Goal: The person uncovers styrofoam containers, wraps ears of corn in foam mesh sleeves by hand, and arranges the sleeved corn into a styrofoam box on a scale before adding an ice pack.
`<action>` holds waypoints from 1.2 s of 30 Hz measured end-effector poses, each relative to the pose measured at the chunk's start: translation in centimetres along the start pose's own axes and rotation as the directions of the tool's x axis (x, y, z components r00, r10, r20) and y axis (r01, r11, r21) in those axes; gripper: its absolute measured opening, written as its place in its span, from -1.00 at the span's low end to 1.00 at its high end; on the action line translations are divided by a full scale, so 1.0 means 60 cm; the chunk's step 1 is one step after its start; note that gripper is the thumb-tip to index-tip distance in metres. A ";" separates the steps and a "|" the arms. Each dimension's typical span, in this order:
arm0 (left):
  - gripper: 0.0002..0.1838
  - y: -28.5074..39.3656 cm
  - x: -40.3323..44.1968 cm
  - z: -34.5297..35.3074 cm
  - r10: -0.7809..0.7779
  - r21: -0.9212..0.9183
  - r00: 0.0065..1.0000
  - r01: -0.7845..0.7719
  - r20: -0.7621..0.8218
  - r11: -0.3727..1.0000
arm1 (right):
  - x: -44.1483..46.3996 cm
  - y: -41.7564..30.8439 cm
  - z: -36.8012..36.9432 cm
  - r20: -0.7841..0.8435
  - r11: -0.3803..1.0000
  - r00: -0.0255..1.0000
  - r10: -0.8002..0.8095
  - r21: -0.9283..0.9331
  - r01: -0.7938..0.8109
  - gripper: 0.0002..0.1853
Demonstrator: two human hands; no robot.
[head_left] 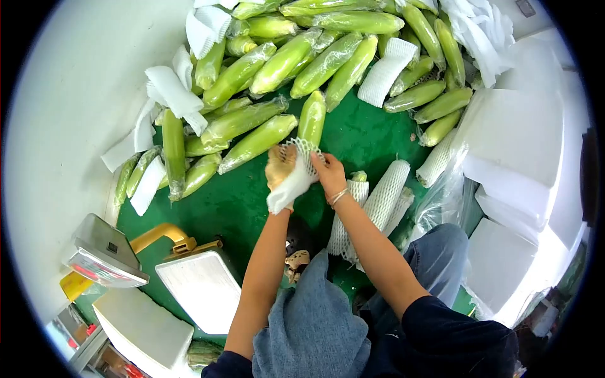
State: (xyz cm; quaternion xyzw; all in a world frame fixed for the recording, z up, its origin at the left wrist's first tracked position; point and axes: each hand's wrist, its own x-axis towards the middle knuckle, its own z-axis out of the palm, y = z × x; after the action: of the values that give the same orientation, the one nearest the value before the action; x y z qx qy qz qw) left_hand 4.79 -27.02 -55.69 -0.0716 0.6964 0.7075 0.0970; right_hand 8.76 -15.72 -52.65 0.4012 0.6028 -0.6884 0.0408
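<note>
Two hands meet: the right hand (329, 175) pinches the rim of a white foam net (297, 184), fingers nearly closed; the left hand (278, 165), partly covered by it, has a grip I can't make out. Both arms stretch forward, converging. Just beyond, a wrapped green vegetable (312, 118) meets the netting. Leftward, a scale's (104, 249) red marking is unreadable.

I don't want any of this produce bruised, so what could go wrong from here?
The white netting pinched by the right hand might snag or tear against the green vegetable next to it. The loosely heaped vegetables could roll. The sleeved vegetables lie close to the right forearm, which might knock them.
</note>
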 end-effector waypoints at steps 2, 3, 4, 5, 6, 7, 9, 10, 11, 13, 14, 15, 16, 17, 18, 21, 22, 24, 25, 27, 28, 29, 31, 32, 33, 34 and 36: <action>-0.52 0.021 -0.039 0.007 0.344 0.790 0.896 -0.418 0.279 0.449 | -0.023 0.005 -0.011 0.079 0.978 0.982 -0.170 -0.108 0.178 -0.63; -0.49 0.074 -0.055 0.009 -0.003 0.449 0.990 -0.060 0.139 0.892 | -0.051 -0.021 -0.018 0.040 0.970 0.970 -0.238 0.049 0.236 -0.65; -0.47 0.136 -0.068 0.015 -0.373 -0.040 0.908 0.387 0.190 0.921 | -0.082 -0.057 -0.033 0.033 0.971 0.971 -0.236 -0.025 0.237 -0.67; -0.49 0.194 -0.096 0.021 -0.358 -0.053 0.917 0.372 0.176 0.927 | -0.123 -0.113 -0.043 0.048 0.938 0.964 -0.260 -0.225 0.264 -0.66; -0.55 0.196 -0.115 0.017 -0.306 -0.011 0.928 0.315 0.212 0.949 | -0.155 -0.165 -0.050 0.066 0.865 0.958 -0.278 -0.417 0.279 -0.66; -0.60 0.167 -0.124 0.010 -0.179 0.091 0.954 0.161 0.239 0.983 | -0.167 -0.198 -0.054 0.105 0.824 0.951 -0.290 -0.478 0.304 -0.65; -0.64 0.121 -0.129 0.000 0.092 0.291 0.967 -0.161 0.236 0.943 | -0.153 -0.240 -0.053 0.139 0.767 0.938 -0.319 -0.543 0.341 -0.62; -0.68 0.132 -0.119 0.002 0.027 0.230 0.981 -0.072 0.192 0.970 | -0.126 -0.248 -0.049 0.134 0.767 0.937 -0.323 -0.543 0.342 -0.62; -0.72 0.144 -0.109 0.005 -0.039 0.162 0.988 0.015 0.148 0.987 | -0.092 -0.249 -0.045 0.151 0.763 0.906 -0.395 -0.496 0.415 -0.67; -0.86 0.205 -0.055 0.031 -0.074 -0.139 0.994 0.084 0.076 0.987 | -0.014 -0.235 -0.035 0.150 0.843 0.912 -0.381 -0.349 0.409 -0.70; -0.90 0.147 -0.011 0.034 0.227 0.270 0.966 -0.253 0.124 0.929 | 0.028 -0.216 -0.033 0.142 0.915 0.946 -0.293 -0.244 0.320 -0.69; -0.87 0.088 0.032 0.037 0.507 0.629 0.847 -0.483 0.160 0.609 | 0.067 -0.185 -0.034 0.126 0.869 0.953 -0.277 -0.391 0.304 -0.69; -0.78 0.131 0.040 0.053 -0.058 0.236 0.996 0.072 -0.065 0.969 | 0.099 -0.147 -0.036 0.106 0.801 0.958 -0.267 -0.528 0.282 -0.70; -0.75 0.108 0.048 0.048 -0.043 0.577 0.997 0.069 -0.059 0.814 | 0.119 -0.088 -0.035 0.045 0.780 0.960 -0.277 -0.573 0.252 -0.69; -0.71 0.083 0.062 0.043 -0.024 0.837 0.998 0.056 -0.052 0.545 | 0.124 -0.048 -0.030 -0.013 0.758 0.956 -0.293 -0.612 0.224 -0.69; -0.63 0.108 0.045 0.055 0.002 0.673 0.981 0.131 -0.193 0.728 | 0.132 -0.041 -0.037 -0.006 0.790 0.992 -0.127 -0.605 0.098 -0.64; -0.61 0.112 0.037 0.047 -0.066 0.662 0.985 0.158 -0.162 0.733 | 0.126 -0.029 -0.055 0.102 0.719 0.993 0.053 -0.695 0.033 -0.62; -0.54 0.092 0.021 0.047 -0.046 0.349 0.997 0.022 0.060 0.937 | 0.052 -0.118 -0.088 0.329 0.395 0.943 0.045 -0.873 0.285 -0.64; -0.39 0.105 0.011 0.050 -0.056 0.421 0.983 -0.024 0.175 0.907 | 0.047 -0.161 -0.113 0.428 0.272 0.903 -0.011 -0.868 0.415 -0.64; -0.16 0.127 -0.003 0.067 -0.106 0.601 0.956 -0.085 0.275 0.795 | 0.069 -0.280 -0.133 0.183 0.155 0.890 -0.418 -0.951 0.268 -0.68; -0.10 0.135 -0.004 0.086 -0.140 0.714 0.957 -0.087 0.253 0.695 | 0.131 -0.314 -0.164 0.148 0.133 0.770 -0.621 -0.948 0.290 -0.58; -0.10 0.152 -0.009 0.103 -0.147 0.770 0.934 -0.171 0.325 0.615 | 0.177 -0.363 -0.176 0.004 0.211 0.691 -0.723 -0.951 0.226 -0.46; -0.15 0.176 -0.022 0.127 -0.288 0.824 0.847 -0.263 0.446 0.503 | 0.245 -0.423 -0.187 -0.131 0.246 0.735 -0.665 -0.968 0.049 -0.43; -0.16 0.178 -0.034 0.126 -0.325 0.808 0.797 -0.314 0.510 0.498 | 0.278 -0.426 -0.197 -0.162 0.238 0.777 -0.608 -0.971 -0.016 -0.46; -0.10 0.159 -0.048 0.114 -0.355 0.770 0.772 -0.257 0.527 0.584 | 0.284 -0.424 -0.206 -0.041 0.084 0.805 -0.592 -0.996 0.011 -0.52; -0.04 0.138 -0.064 0.101 -0.382 0.724 0.744 -0.193 0.547 0.662 | 0.288 -0.419 -0.211 0.076 -0.071 0.827 -0.556 -0.997 0.044 -0.58; 0.02 0.136 -0.088 0.079 -0.562 0.775 0.576 -0.220 0.594 0.593 | 0.218 -0.413 -0.207 0.290 -0.040 0.612 -0.736 -0.921 0.388 -0.70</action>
State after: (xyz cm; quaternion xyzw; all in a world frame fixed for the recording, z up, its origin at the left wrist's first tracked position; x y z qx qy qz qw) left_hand 8.14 -22.59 -46.44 0.2261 0.7959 0.2634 0.4960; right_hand -7.19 7.28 -40.13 0.0990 0.9866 -0.0683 -0.1105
